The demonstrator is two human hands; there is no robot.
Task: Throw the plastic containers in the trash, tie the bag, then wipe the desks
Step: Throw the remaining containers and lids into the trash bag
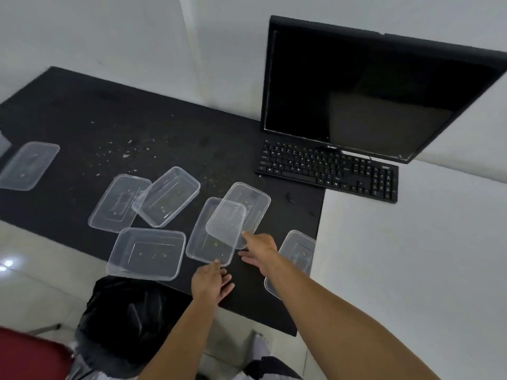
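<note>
One black rectangular desk [82, 119], black plastic trash bag [123, 319] below its near edge, clear rectangular plastic containers [148, 253] scattered on desk, two overlapping just ahead of hands, left hand [210, 283] thumb touching lower rim, right hand [259, 249] thumb touching upper corner, fingers straight

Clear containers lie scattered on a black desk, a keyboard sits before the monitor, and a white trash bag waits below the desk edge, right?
Not quite: the trash bag is black, not white, as the head view shows. The rest holds: clear containers lie scattered on the black desk, and the keyboard sits before the monitor.
</note>
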